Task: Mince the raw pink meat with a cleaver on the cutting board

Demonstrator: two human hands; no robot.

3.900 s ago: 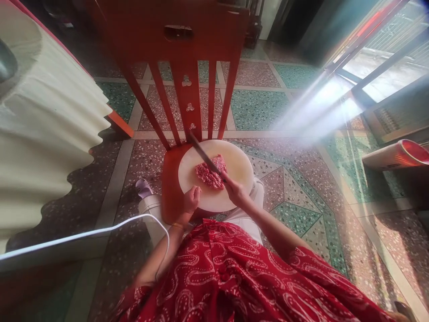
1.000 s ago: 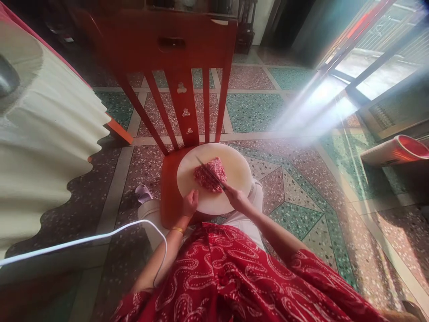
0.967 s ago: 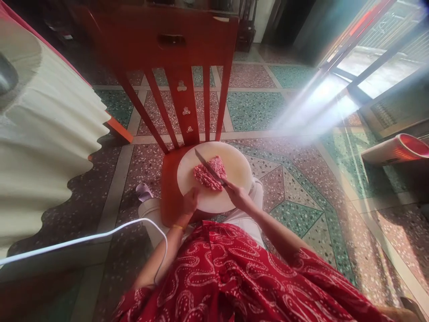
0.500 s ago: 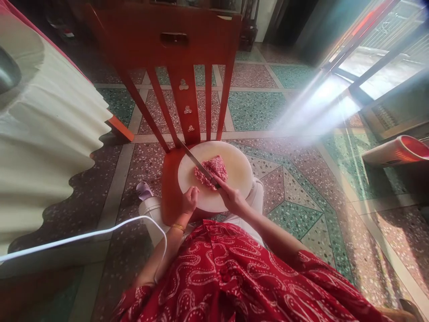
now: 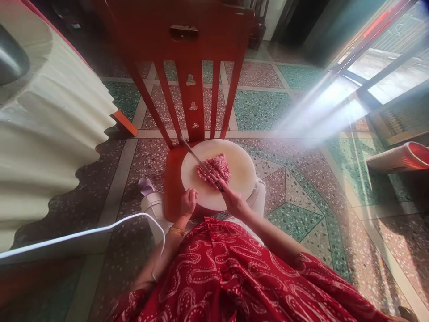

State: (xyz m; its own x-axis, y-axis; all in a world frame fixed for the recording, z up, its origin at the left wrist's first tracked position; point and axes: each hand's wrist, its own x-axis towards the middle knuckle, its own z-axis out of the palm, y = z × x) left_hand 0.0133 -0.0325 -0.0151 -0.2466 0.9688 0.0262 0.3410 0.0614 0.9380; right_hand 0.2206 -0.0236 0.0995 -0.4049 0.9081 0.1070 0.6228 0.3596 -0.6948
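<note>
A mound of minced meat [image 5: 221,167] lies on a round, pale chopping board [image 5: 239,179] that rests on the seat of a red wooden chair [image 5: 172,179]. In my right hand [image 5: 233,200] is the handle of a long knife [image 5: 191,152]. Its blade slants up and left across the left part of the mince, and the tip reaches past the board's far left rim. My left hand [image 5: 189,201], curled into a fist, stays at the board's near left edge, away from the meat and the blade. Nothing shows between its fingers.
The chair's slatted back [image 5: 187,89] rises behind the board. At left hangs a cream tablecloth [image 5: 60,134] with a wavy hem. A white cable [image 5: 83,232] runs to my left arm. A cylindrical container [image 5: 395,158] lies at right on the patterned floor [image 5: 295,170].
The whole view has shifted slightly, carrying the board and chair a little right. My right hand and the knife sit slightly lower against the mince. My left fist stays at the board's edge.
</note>
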